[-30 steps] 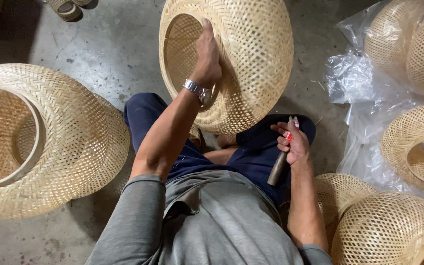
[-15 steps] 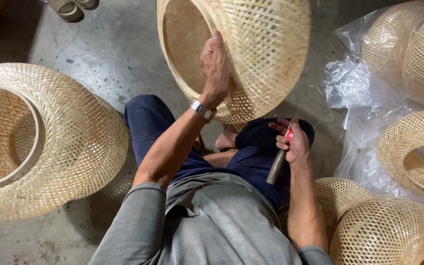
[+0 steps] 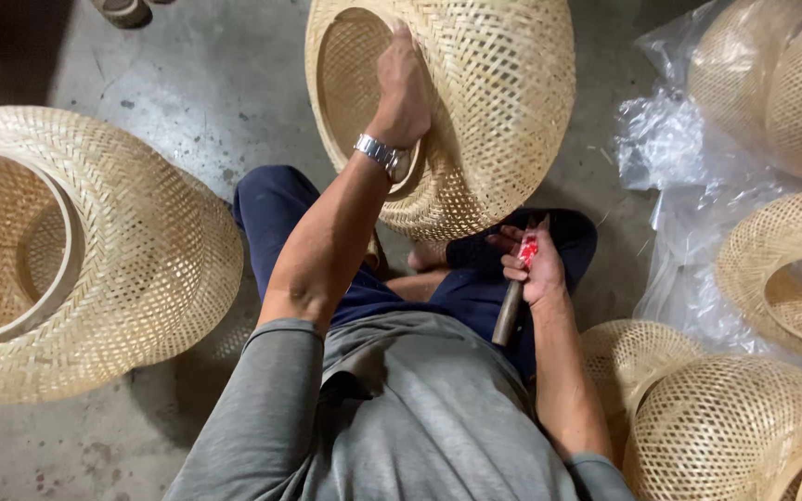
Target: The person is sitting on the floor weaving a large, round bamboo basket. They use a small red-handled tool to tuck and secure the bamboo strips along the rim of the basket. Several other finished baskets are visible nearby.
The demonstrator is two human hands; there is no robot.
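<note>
1. Since the earlier frame, the woven bamboo shade (image 3: 475, 111) has turned further, its open ring now facing more to the left, and the left hand (image 3: 403, 88) has shifted up along that ring.
2. Nearest: grey shirt (image 3: 401, 417) and dark blue trousers (image 3: 280, 209) of the seated person, legs folded on the concrete floor (image 3: 187, 83).
3. Right hand (image 3: 533, 264) rests over the lap, fingers wrapped shut around a tool (image 3: 510, 306) with a dark handle pointing down toward the body and a red part at the fingertips. Tool head is not discernible.
4. Left hand, with a metal wristwatch (image 3: 384, 155) on the wrist, is clamped on the inner ring of the woven bamboo shade, fingers hooked inside the opening. Shade stands tilted on edge just past the knees; its interior shows nothing but open weave.
5. At left, a large woven shade (image 3: 132, 269) lies on the floor, opening facing left, hollow inside.
6. At right, near: two more woven shades (image 3: 726, 427) crowd the lower corner beside the right forearm.
7. At right, farther: clear plastic sheeting (image 3: 689, 186) lies on the floor with further shades (image 3: 782, 269) on it, one open ring facing up, interior bare.
8. Farthest: part of a sandal (image 3: 122, 11) at the top edge.
</note>
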